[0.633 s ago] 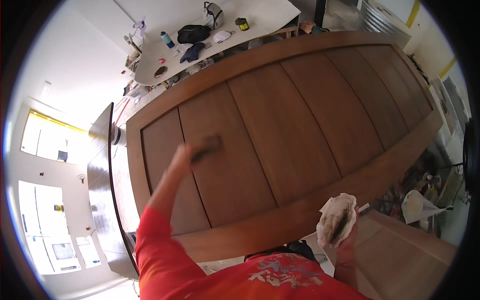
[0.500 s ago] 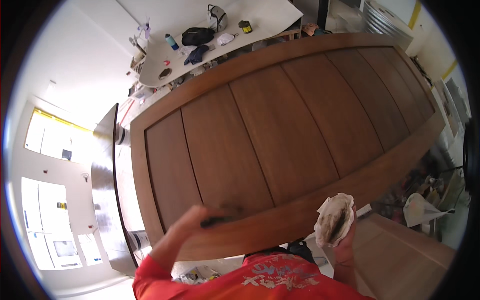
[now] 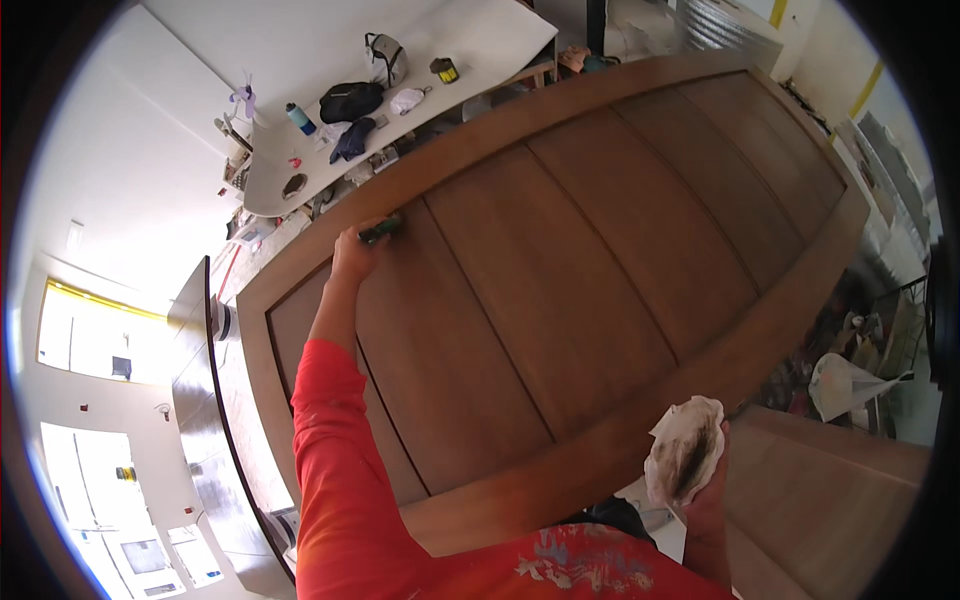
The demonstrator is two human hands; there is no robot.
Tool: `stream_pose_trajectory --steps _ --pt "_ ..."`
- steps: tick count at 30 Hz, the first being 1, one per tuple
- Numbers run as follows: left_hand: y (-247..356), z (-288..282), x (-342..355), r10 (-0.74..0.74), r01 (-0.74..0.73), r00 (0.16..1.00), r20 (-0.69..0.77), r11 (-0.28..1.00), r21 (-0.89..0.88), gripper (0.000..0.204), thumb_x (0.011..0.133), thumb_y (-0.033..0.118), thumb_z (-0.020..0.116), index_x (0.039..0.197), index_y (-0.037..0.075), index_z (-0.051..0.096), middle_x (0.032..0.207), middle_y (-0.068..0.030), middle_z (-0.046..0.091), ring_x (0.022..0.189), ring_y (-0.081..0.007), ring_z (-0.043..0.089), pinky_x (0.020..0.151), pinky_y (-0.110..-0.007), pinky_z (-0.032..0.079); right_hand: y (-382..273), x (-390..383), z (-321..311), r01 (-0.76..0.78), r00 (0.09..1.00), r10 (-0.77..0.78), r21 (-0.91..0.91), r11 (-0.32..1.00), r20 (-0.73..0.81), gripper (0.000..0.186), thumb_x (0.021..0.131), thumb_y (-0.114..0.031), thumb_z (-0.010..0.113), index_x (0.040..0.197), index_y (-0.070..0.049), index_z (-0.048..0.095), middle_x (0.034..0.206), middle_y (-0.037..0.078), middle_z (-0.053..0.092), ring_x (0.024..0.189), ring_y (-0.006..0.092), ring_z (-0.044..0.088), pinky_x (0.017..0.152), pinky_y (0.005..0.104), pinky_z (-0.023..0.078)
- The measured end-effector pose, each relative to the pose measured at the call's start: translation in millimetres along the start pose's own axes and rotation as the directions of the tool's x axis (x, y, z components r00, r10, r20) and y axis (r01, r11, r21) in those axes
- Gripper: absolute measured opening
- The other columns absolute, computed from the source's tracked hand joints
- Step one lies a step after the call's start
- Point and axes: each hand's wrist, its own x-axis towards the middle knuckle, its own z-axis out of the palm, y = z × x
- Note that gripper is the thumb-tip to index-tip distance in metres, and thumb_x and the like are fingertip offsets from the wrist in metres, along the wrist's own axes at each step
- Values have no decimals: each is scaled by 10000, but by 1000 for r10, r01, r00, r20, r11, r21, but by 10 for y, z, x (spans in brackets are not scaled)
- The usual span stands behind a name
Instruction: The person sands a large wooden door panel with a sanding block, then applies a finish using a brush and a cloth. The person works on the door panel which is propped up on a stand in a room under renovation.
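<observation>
A large brown wooden panelled door (image 3: 500,290) lies flat before me, with grooves between its boards and a raised frame around them. My left arm, in a red sleeve, reaches across it. My left hand (image 3: 353,256) is closed on a small dark green and black tool (image 3: 380,230), held at the door near its far frame rail; what its working end is I cannot make out. At the near edge, my right hand (image 3: 712,488) grips a shallow white dish-like holder (image 3: 687,450) with a crinkled rim and dark brown stains inside. The fingers beneath it are mostly hidden.
Beyond the door, a pale table (image 3: 460,95) bears a black bag (image 3: 350,102), a grey backpack (image 3: 385,60), a blue bottle (image 3: 300,118) and a yellow-black can (image 3: 444,70). A dark panel (image 3: 205,400) stands left. A brown board (image 3: 820,500) lies at lower right, near clutter.
My left hand has swept with the tool from the door's near rail to its far side. The right hand stays near the front edge with the stained holder. The view has shifted slightly.
</observation>
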Motion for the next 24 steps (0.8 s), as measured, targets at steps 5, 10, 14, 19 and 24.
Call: stream_pose_trajectory --steps 5,10,14,19,24 --pt "777 -178 -1349 28 16 905 424 995 -99 347 877 164 754 1217 109 791 944 -185 781 847 -288 787 766 -384 596 103 36 -184 -45 999 43 96 994 19 658 1117 -595 358 1563 -125 471 1487 105 590 1377 275 575 1154 453 485" --pt "1970 -757 -2921 388 -103 814 432 829 -550 326 909 146 766 1231 98 782 834 -113 746 673 -187 703 641 -352 564 113 165 -190 -132 991 126 206 970 38 629 1115 -586 381 1548 -144 494 1441 77 618 1329 251 607 1092 445 533" --pt "1568 -817 -1869 107 5 897 429 967 -254 312 944 200 752 1246 125 781 810 -166 732 638 -277 697 624 -378 551 77 156 -77 -58 998 55 103 993 31 618 1109 -590 396 1546 -165 499 1415 68 633 1302 243 627 1054 446 563" --pt "788 -276 -22 152 -154 988 -24 985 -76 330 928 210 735 1250 153 772 1009 -241 745 979 -445 717 828 -499 587 67 84 11 -53 998 55 172 984 -5 634 1107 -607 384 1538 -159 505 1444 87 619 1324 260 614 1087 462 538" --pt "541 115 424 65 -64 996 66 998 -29 361 912 187 762 1271 154 770 1124 -206 767 1105 -409 716 945 -467 578 35 19 -64 -60 998 60 150 987 3 653 1113 -597 372 1541 -120 497 1485 105 597 1363 274 589 1157 462 485"
